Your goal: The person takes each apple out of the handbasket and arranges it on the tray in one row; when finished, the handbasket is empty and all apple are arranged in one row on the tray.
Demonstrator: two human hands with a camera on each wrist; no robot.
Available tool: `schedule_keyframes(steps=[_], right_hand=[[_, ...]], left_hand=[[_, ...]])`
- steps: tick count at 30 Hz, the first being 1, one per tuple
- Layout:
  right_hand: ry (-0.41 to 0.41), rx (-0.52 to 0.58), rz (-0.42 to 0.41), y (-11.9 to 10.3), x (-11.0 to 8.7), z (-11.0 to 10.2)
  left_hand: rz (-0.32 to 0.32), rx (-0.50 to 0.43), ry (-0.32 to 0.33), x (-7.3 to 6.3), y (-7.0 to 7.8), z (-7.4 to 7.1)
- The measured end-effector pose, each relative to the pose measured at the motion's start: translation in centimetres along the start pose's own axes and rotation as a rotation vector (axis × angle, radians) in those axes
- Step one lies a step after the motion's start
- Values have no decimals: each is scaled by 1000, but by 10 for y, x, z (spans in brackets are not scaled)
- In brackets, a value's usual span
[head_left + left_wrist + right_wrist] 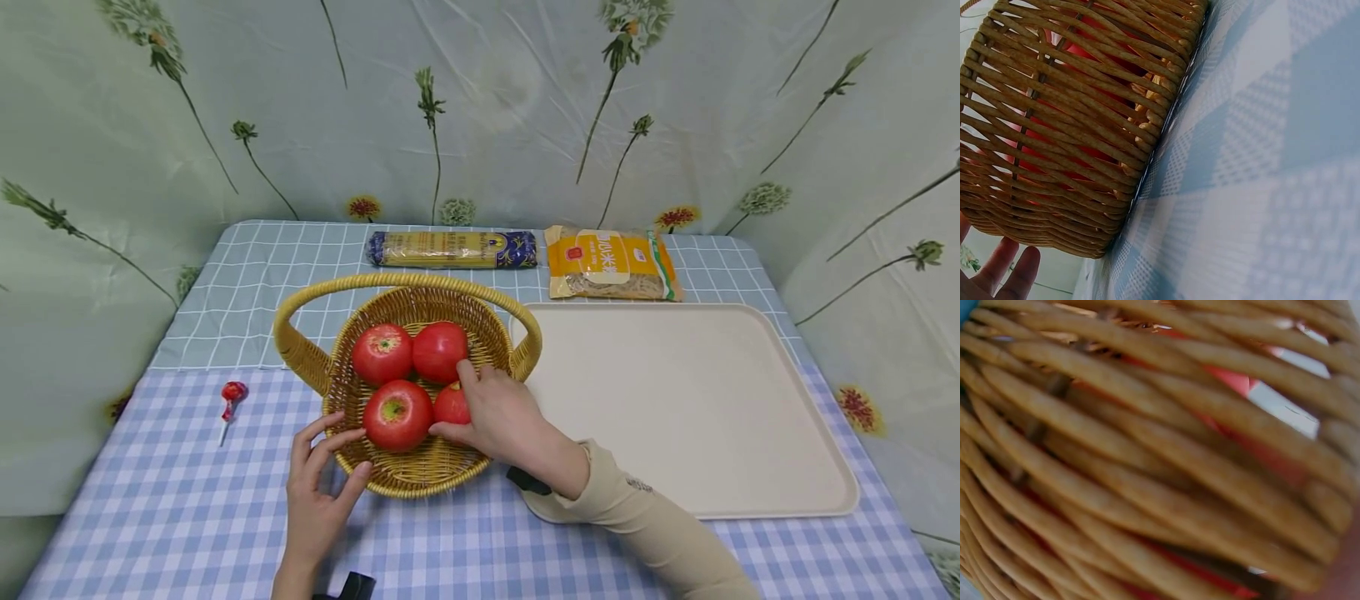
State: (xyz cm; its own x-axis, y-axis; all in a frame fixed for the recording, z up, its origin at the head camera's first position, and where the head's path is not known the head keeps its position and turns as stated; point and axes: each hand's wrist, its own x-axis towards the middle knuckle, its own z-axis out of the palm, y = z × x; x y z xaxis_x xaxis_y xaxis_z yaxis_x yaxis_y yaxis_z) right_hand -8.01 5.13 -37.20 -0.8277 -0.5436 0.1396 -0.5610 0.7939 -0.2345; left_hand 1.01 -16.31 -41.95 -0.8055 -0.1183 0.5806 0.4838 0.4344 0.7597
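Observation:
A woven wicker basket point(423, 479) with a tall arched handle point(408, 281) holds several red apples. My right hand point(506, 412) reaches over its right rim and grips the apple point(450, 406) at the lower right, thumb and fingers on either side. Part of that apple is hidden under the hand. At the front left rim is my left hand point(322, 475), its fingers spread and loosely bent, fingertips close to the biggest apple point(397, 414). The left wrist view shows the basket's side point(1066, 137) with left fingertips point(1025, 265) beside it. Basket weave point(1147, 444) fills the right wrist view.
A beige tray point(675, 400) lies right of the basket. Behind stand a pack of noodles in blue and gold point(452, 249) and an orange-yellow food bag point(613, 263). A red lollipop point(232, 396) lies on the checked cloth point(180, 500) at left.

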Motion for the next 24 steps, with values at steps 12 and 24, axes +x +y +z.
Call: schedule_keyframes(steps=[12, 24], right_hand=[[15, -7, -52, 3, 1, 3], [-43, 108, -33, 7, 1, 0]], left_hand=[[4, -3, 4, 0, 0, -1], [4, -4, 1, -1, -1, -1]])
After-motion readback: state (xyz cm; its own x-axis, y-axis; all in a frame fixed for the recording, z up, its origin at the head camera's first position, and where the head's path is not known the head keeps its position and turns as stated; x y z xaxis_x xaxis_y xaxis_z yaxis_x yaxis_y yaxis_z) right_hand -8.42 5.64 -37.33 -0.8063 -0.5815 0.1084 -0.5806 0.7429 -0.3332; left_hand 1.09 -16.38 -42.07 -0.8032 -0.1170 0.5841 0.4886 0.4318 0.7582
